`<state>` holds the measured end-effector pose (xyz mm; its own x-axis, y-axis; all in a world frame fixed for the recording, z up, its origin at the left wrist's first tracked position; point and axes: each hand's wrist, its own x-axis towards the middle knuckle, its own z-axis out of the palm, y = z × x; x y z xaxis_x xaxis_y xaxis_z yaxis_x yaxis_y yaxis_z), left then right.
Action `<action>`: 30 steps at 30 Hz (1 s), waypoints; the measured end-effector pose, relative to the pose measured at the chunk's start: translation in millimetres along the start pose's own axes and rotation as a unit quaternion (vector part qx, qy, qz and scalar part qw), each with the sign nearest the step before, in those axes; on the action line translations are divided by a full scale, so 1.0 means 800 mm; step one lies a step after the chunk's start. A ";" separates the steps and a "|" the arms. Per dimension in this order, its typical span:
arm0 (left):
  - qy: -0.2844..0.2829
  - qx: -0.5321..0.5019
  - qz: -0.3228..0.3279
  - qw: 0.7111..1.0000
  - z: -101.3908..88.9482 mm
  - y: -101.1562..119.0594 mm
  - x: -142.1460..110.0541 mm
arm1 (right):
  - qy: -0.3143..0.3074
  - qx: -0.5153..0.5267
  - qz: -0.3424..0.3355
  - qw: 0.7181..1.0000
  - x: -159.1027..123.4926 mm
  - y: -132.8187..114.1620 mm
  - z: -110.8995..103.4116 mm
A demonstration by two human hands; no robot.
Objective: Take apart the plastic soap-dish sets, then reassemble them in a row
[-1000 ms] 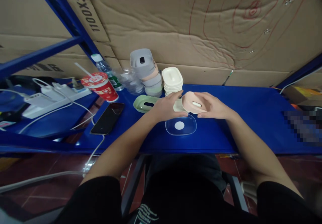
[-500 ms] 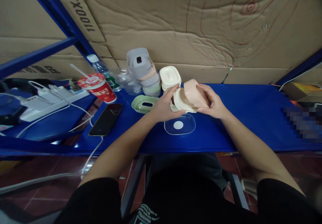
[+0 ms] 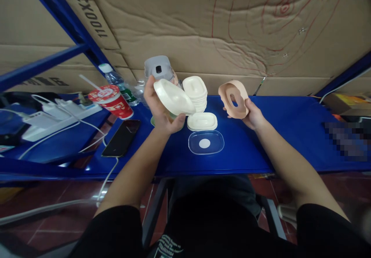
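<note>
My left hand (image 3: 162, 115) grips a cream plastic tray (image 3: 174, 97), tilted up above the table at centre left. In my right hand (image 3: 251, 113) is a peach plastic shell (image 3: 236, 97) with an oval hole in its base, held apart from the tray. Between the hands stands a stack of cream trays (image 3: 195, 88), with another cream tray (image 3: 202, 121) lying in front of it. Nearest me lies a clear lid (image 3: 214, 148) with a white round sticker (image 3: 204, 143). A green shell (image 3: 152, 121) is mostly hidden behind my left hand.
Grey and peach shells (image 3: 159, 65) stand stacked at the back left, partly covered. A red paper cup (image 3: 118, 105) with a straw, a water bottle (image 3: 116, 78), a phone (image 3: 121, 138) and a white power strip (image 3: 62, 115) with cables occupy the left. Cardboard (image 3: 174, 30) walls the back.
My hands have moved apart, separating the peach shell from the cream tray. The tray went left and the shell right. The cream tray behind the clear lid has come into sight.
</note>
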<state>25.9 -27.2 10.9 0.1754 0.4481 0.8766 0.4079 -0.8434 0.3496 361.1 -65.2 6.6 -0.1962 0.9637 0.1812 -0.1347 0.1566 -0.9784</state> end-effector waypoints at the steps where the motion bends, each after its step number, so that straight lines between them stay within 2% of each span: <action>1: 0.012 0.009 0.018 1.000 -0.005 0.000 0.002 | -0.007 0.004 0.012 1.000 0.001 0.001 0.000; 3: 0.032 0.030 0.063 0.997 -0.015 0.002 0.004 | -0.018 -0.001 0.027 0.999 0.001 0.002 0.001; 7: -0.085 0.052 0.097 0.990 -0.021 0.011 0.003 | -0.010 -0.026 0.009 1.000 0.001 0.002 0.002; 10: -0.199 0.033 0.095 0.975 -0.005 0.025 -0.003 | 0.003 -0.031 -0.012 0.999 0.001 0.000 0.002; 13: -0.312 0.027 0.066 0.947 0.017 0.036 -0.009 | -0.003 -0.034 -0.020 0.999 0.002 0.001 0.002; 16: -0.364 0.031 0.047 0.930 0.034 0.037 -0.011 | -0.004 -0.043 -0.015 0.999 0.002 0.004 0.003; 23: -0.322 0.084 0.041 0.942 0.040 0.022 -0.014 | -0.026 -0.061 -0.011 0.998 -0.001 0.005 0.008; 30: -0.169 0.089 0.043 0.981 0.027 0.049 -0.011 | -0.043 -0.130 -0.042 0.990 -0.012 -0.004 0.010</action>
<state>59.7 -57.8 9.8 0.4909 0.4748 0.7305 0.5224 -0.8314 0.1894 355.8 -76.8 9.0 -0.2775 0.9251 0.2591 0.0982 0.2956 -0.9502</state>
